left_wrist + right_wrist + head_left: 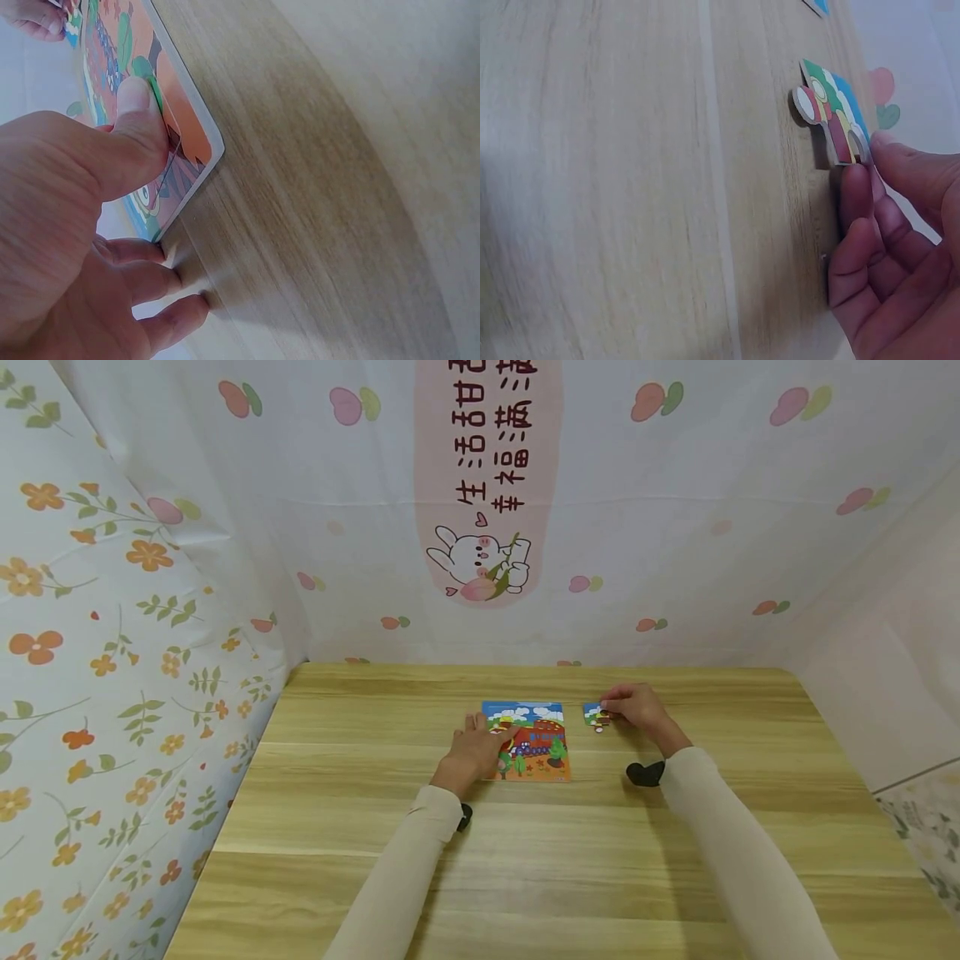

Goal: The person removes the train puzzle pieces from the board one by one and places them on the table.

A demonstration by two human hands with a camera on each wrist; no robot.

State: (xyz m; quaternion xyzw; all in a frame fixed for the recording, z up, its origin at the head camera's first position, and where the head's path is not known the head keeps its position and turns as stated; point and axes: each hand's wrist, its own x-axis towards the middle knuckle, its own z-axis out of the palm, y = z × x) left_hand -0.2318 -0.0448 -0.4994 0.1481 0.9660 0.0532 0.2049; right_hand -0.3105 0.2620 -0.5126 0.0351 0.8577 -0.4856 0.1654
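Note:
A colourful jigsaw puzzle [546, 750] with a picture of clouds, trees and a red vehicle lies on the wooden table. My left hand [471, 753] rests at its left side; in the left wrist view the thumb [136, 112] presses on the picture while other fingers touch the table beside the edge. To the right of the puzzle, my right hand [639, 706] pinches a puzzle piece [838, 120] by one end between thumb and fingers. This piece has a rounded knob, with blue, green and red print, and is held tilted, apart from the puzzle.
The wooden table [352, 760] extends around the puzzle on all sides. A white printed cloth [330, 568] hangs along the back edge, and a flowered cloth [112, 693] hangs on the left. Dark wrist straps [645, 773] show at the sleeves.

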